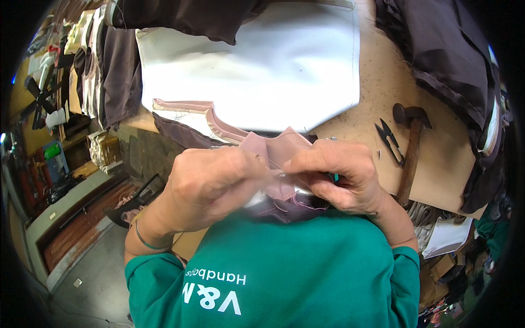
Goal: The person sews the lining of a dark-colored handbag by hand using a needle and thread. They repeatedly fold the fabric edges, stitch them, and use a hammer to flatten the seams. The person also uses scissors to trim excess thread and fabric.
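Note:
Close to my chest, both hands work on a dusty-pink piece of material [290,145] with folded edges. My left hand [216,180] is closed at its left side, slightly blurred. From the other side my right hand [339,172] pinches it between thumb and fingers. The fingertips of both hands nearly meet at the middle of the piece. Loose pinkish threads [301,203] hang below it, over dark cloth. Running off to the upper left, a strip with pink edging [188,105] lies over the white panel [262,76].
To the right on the tan tabletop [377,93] lie black thread snips [389,142] and a wooden-handled hammer [411,147]. Dark brown fabric [448,60] covers the right side, with more dark fabric [121,76] hanging at the left. Shelving [82,218] stands at far left.

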A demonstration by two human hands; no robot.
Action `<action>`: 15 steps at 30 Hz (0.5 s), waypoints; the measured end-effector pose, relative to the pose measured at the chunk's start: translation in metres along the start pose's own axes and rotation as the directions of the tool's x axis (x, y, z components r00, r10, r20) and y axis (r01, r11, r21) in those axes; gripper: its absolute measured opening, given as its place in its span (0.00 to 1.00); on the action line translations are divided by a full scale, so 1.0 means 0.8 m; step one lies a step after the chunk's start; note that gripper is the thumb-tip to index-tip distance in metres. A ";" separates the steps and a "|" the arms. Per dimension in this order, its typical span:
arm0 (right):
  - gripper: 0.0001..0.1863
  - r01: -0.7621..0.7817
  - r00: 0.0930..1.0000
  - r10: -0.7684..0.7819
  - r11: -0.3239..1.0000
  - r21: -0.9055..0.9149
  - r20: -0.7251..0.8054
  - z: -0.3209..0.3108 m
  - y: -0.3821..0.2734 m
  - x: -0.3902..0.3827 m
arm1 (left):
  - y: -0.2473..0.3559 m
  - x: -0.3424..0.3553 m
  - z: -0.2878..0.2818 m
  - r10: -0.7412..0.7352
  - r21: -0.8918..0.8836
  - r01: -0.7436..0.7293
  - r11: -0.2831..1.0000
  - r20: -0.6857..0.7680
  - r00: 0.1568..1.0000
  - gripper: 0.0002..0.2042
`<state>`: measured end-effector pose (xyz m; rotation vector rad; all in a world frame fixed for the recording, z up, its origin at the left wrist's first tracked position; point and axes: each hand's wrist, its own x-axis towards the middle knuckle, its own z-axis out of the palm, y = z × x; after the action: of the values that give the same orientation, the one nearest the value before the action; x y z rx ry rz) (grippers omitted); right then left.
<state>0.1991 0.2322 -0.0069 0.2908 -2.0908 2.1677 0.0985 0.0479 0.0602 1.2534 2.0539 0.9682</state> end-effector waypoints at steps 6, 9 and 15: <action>0.19 0.085 0.996 -0.084 0.996 -0.040 0.015 0.000 -0.001 -0.002 | -0.005 -0.002 0.003 0.114 0.035 -0.114 0.993 -0.015 0.993 0.09; 0.17 0.162 0.986 -0.164 0.981 -0.103 -0.018 0.005 0.000 -0.003 | -0.005 0.000 0.000 0.088 -0.031 -0.088 0.996 0.017 0.996 0.09; 0.13 0.210 0.976 -0.217 0.950 -0.232 -0.005 0.007 -0.002 -0.007 | 0.010 0.017 -0.012 -0.340 -0.302 0.408 0.862 0.254 0.906 0.06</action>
<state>0.2053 0.2270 -0.0061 0.4345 -2.1556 1.7792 0.0899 0.0601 0.0713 0.6936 1.7838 0.9299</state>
